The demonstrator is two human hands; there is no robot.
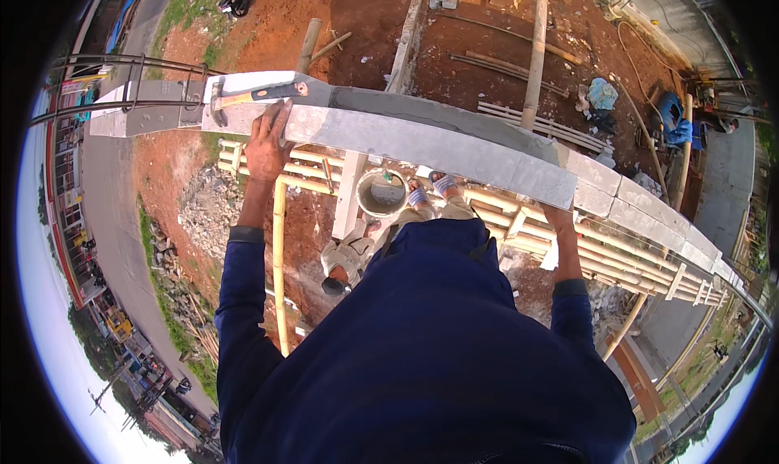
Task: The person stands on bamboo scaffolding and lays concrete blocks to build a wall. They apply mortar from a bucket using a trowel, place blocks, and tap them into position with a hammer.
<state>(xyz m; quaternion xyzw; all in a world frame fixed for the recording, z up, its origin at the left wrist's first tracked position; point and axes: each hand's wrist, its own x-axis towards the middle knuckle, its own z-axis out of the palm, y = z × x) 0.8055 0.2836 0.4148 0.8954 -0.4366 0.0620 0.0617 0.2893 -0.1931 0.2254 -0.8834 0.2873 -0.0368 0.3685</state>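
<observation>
A long pale grey concrete block [438, 149] lies along the near side of the wall top, between my two hands. My left hand [269, 139] grips its left end, with fingers over the upper edge. My right hand [560, 217] holds the right end from below; most of its fingers are hidden behind the block. Behind the block runs a band of dark wet mortar [406, 104]. A claw hammer [243, 98] with a wooden and black handle rests on the wall just beyond my left fingers.
My feet [430, 190] stand on bamboo scaffolding [503, 221] beside a bucket [383, 193] of grey mix. Below, another person [347, 257] is near the bucket. Steel rods [122, 105] stick out at the wall's left end. Laid blocks [641, 208] continue right; bamboo poles [535, 62] stand beyond.
</observation>
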